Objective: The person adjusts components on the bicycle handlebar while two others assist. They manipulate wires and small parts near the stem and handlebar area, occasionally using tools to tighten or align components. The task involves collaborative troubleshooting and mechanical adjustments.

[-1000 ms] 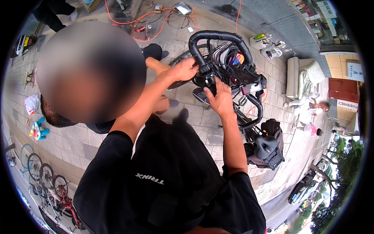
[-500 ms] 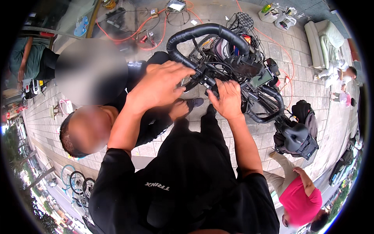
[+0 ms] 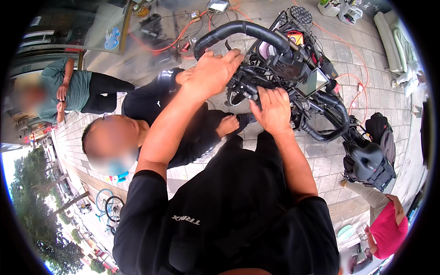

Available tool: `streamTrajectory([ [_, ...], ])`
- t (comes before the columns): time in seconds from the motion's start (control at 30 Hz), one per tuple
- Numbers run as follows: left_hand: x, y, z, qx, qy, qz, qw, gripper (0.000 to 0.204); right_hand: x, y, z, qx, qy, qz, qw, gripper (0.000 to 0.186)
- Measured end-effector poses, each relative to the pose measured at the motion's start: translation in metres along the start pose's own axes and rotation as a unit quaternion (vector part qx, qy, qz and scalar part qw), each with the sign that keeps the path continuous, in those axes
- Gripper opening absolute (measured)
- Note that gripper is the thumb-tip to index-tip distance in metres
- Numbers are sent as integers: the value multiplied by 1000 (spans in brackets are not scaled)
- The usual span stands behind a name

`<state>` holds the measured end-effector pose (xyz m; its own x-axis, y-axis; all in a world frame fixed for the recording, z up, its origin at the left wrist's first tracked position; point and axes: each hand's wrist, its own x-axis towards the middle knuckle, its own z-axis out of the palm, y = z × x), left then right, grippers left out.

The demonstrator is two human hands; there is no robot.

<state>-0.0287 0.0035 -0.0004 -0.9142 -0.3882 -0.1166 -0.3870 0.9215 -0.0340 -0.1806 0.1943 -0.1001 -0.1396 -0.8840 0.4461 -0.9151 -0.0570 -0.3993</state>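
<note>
Far left, 10 o'clock in the view: standing person in green shirt (image 3: 79,94), hands together. Closer in, same bearing: co-worker in dark top (image 3: 153,104), low beside the bike, one hand near the knee.

Left hand (image 3: 208,74), just short of 12: back up, fingers fairly straight and bunched, reaching over the near side of the bar. Palm hidden, can't tell if it grips anything.

Drop handlebar (image 3: 243,28) at 12, black tape wrapped on the visible runs, so taping looks done. Bare black cables (image 3: 262,73) crowd the middle just below it. Nothing covers or tidies them, so I'd call this the open part.

Right hand (image 3: 275,109), 2 o'clock: fingers slightly bent over the bar-centre fittings, thumb spread away. Fingertip contact unclear; can't tell if it holds one.

Further out at 2: phone-like screen (image 3: 314,82), seemingly mounted. Past 3: black saddle (image 3: 365,161) in place, black bag (image 3: 385,176) beside it. Rear end looks complete. How far the middle has got: can't tell.
</note>
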Motion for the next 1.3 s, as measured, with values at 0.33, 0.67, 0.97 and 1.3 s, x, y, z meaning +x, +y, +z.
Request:
streamTrajectory([
  [0.33, -5, -9, -11, 9, -65, 39, 997, 66, -3, 0, 0, 32, 14, -13, 999, 47],
  [0.67, 12, 16, -41, -5, -191, -33, 981, 70, -8, 5, 0, 49, -3, -12, 999, 46],
  [0.97, 0, -2, -13, 21, -103, 27, 994, 69, -8, 1, -1, 27, -5, -16, 1000, 43],
  [1.3, -3, 9, -25, 4, -118, 8, 993, 70, -6, -5, -11, 17, -10, -9, 1000, 51],
])
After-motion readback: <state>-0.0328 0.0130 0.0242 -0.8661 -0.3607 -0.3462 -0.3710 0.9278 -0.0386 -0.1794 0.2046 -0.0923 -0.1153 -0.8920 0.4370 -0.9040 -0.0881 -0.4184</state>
